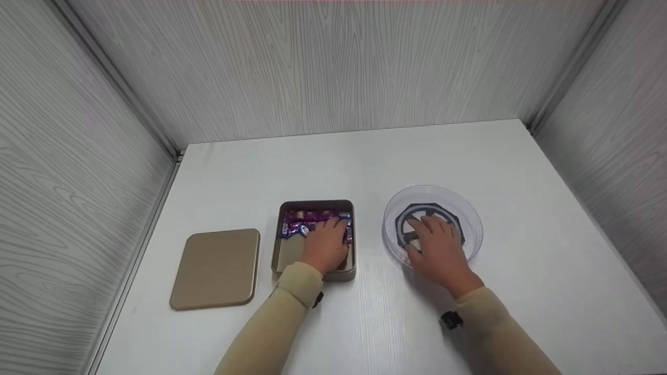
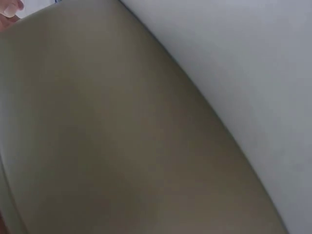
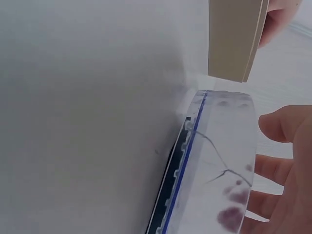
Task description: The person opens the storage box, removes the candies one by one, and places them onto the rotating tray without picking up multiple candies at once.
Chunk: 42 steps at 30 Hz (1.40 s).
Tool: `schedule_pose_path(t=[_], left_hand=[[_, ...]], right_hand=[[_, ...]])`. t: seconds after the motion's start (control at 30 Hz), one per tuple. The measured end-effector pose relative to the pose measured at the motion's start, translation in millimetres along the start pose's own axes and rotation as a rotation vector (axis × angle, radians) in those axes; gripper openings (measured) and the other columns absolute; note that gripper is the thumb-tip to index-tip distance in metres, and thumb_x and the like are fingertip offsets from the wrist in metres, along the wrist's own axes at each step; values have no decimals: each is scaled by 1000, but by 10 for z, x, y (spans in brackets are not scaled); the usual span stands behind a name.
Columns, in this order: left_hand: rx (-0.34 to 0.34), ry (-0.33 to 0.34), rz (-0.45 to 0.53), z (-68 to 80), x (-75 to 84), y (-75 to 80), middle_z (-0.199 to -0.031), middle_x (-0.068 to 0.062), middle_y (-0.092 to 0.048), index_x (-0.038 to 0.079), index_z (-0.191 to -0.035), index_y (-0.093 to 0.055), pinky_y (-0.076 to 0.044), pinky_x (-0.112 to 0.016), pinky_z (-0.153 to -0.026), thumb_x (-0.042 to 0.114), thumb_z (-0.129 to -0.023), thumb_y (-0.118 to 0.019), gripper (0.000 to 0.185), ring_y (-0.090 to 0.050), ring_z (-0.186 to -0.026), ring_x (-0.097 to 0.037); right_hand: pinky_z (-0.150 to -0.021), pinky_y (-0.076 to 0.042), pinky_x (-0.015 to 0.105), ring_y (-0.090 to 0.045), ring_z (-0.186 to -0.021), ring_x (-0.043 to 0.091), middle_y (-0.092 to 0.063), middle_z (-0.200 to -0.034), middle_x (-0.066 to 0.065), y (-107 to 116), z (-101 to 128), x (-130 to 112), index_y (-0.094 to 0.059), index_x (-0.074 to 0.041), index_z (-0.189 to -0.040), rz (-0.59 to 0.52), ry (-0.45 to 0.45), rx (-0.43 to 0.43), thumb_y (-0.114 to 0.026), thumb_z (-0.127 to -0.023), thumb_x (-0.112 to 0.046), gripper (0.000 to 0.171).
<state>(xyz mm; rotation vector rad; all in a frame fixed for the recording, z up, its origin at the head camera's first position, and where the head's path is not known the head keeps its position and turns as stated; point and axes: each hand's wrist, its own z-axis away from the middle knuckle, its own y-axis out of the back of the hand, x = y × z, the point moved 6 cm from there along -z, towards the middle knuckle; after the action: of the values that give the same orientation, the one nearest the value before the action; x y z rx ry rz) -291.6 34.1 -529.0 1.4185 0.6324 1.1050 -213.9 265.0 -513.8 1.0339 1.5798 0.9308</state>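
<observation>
Head view: left hand [image 1: 327,245] grips candies [image 1: 312,221] (tin [image 1: 284,255]); right hand [image 1: 435,245] fingers spread in dish [image 1: 471,219].

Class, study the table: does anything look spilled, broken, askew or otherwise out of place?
Nothing stands out. The lid lies flat beside the open tin, purple candies stay inside it under the left hand, and the right hand rests in the upright clear dish.

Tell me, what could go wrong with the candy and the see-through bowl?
The left hand reaches into the tin among the purple candies, so one could snag on the rim and drop onto the table. The right hand rests in the light clear bowl, which might slide or tip if it presses on one side.
</observation>
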Motion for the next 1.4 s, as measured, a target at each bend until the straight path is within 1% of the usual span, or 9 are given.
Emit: schedule_pose_path(t=[0.13, 0.23, 0.37, 0.57, 0.77, 0.93, 1.03, 1.17, 1.4], left_hand=[[9, 7, -34, -45, 12, -45, -147, -16, -50, 10, -148, -50, -45, -55, -102, 22, -96, -64, 55, -47, -133, -37], [39, 23, -50, -67, 5, -58, -142, -16, -53, 12, -144, -55, -47, -54, -99, 17, -98, -61, 46, -50, -129, -36], [63, 40, -32, -90, 2, -55, -139, -15, -55, 13, -140, -59, -47, -53, -99, 11, -100, -54, 40, -52, -126, -35], [72, 48, -5, -110, -18, -23, -136, -15, -58, 12, -138, -60, -47, -52, -99, 9, -101, -52, 39, -55, -123, -35], [126, 53, 54, -113, -92, 51, -122, -13, -67, 10, -131, -63, -53, -49, -90, 9, -101, -52, 32, -64, -109, -32], [166, 80, 127, -119, -165, 125, -100, -7, -71, 11, -113, -66, -55, -43, -79, 8, -102, -50, 19, -68, -89, -26], [184, 101, 178, -107, -185, 182, -98, -3, -72, 13, -109, -68, -55, -42, -77, 11, -102, -54, 15, -69, -87, -23], [192, 97, 209, -59, -169, 268, -104, -1, -70, 13, -112, -68, -54, -40, -82, 13, -102, -58, 15, -67, -93, -19], [256, 29, 257, 73, -43, 460, -103, 4, -58, 17, -106, -68, -52, -32, -83, 10, -101, -59, 12, -60, -91, -12]], right_hand=[[-110, -25, 65, -40, -135, 42, -51, -140, 20, -37, 7, 25, -57, -8, -140, 3, 5, -29, -67, -94, -30, 52], [-110, -26, 64, -41, -134, 42, -51, -139, 20, -51, 5, 31, -57, -8, -140, -5, 14, -35, -67, -94, -29, 51], [-110, -26, 65, -41, -134, 42, -51, -139, 20, -60, -2, 33, -58, -6, -139, -28, 14, -37, -67, -94, -27, 51], [-111, -26, 64, -40, -135, 41, -51, -139, 18, -94, -11, 10, -56, -6, -141, -51, 5, -66, -65, -95, -27, 51], [-110, -28, 60, -40, -134, 40, -52, -137, 17, -78, -44, -24, -57, -6, -139, -76, 14, -47, -65, -94, -23, 49], [-109, -29, 61, -42, -133, 41, -52, -136, 19, -60, -66, -49, -58, -5, -137, -92, 22, -25, -65, -93, -20, 47], [-110, -29, 61, -42, -133, 41, -52, -137, 19, -53, -71, -63, -58, -4, -137, -91, 22, -23, -65, -93, -20, 47], [-111, -29, 59, -42, -133, 41, -53, -135, 19, -34, -87, -96, -58, -4, -137, -97, 35, -11, -66, -93, -20, 48], [-110, -31, 55, -44, -130, 37, -53, -133, 16, 17, -124, -183, -57, -7, -139, -131, 59, -4, -68, -93, -23, 50]])
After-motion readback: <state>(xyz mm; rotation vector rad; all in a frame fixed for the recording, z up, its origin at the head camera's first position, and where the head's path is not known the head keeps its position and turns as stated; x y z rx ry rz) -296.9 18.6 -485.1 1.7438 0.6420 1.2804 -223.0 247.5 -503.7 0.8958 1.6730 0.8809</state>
